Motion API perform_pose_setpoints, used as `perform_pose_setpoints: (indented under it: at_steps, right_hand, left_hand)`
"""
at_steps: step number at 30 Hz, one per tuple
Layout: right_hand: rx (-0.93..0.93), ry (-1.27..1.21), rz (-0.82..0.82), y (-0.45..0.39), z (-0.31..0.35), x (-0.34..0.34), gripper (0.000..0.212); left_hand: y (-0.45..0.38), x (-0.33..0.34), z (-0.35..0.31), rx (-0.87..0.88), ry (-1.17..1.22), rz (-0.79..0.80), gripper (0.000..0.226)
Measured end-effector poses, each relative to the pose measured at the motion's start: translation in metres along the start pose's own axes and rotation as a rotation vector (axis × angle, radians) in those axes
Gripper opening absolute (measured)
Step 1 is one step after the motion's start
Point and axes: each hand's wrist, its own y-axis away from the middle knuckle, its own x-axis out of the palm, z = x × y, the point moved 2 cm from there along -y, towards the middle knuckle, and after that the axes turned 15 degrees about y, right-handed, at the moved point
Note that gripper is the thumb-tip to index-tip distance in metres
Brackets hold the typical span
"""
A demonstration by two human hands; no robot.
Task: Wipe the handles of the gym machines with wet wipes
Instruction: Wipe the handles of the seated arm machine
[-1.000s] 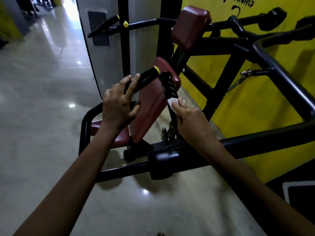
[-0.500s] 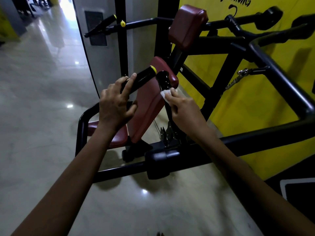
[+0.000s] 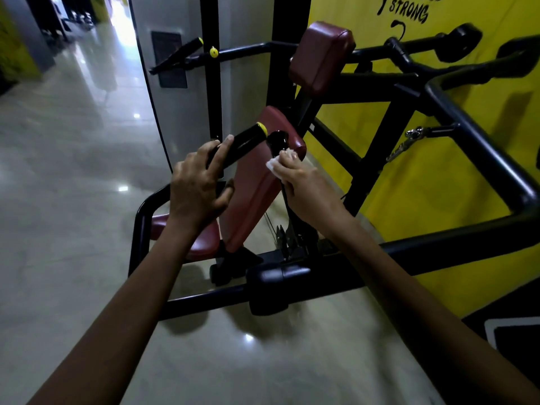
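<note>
Two handles sit mid-frame; our left hand point(image 3: 198, 185) grasps the yellow-capped handle point(image 3: 239, 144), our right hand point(image 3: 304, 185) pinches the wet wipe point(image 3: 274, 164) against the knobbed handle point(image 3: 279, 141); next, probably, rub its cap.

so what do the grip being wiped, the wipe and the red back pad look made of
Grip being wiped: glossy black, probably rubber or plastic; it catches highlights.
Wipe: thin white crumpled sheet held by the right hand, likely nonwoven cloth.
Red back pad: smooth maroon cover, probably vinyl over foam.

White wet wipe point(image 3: 274, 163) pressed against a glossy black handle point(image 3: 279, 141) (upright) — another yellow-capped handle point(image 3: 245, 140) just beside.
</note>
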Motion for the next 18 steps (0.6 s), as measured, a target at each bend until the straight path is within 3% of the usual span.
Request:
perform_pose_setpoints:
  at_steps: [6,13,18]
  right_hand:
    - [0.003,-0.055,-0.057,0.016,-0.010,-0.006,0.039]
    - [0.007,0.069,-0.015,-0.014,-0.001,0.003,0.045]
    - [0.044,-0.086,-0.036,0.003,-0.010,-0.002,0.044]
  left_hand:
    - [0.000,0.000,0.001,-0.010,0.008,-0.002,0.072]
    - [0.000,0.000,-0.001,-0.004,0.028,-0.009,0.072]
    - [0.000,0.000,0.001,-0.017,0.036,-0.009,0.074]
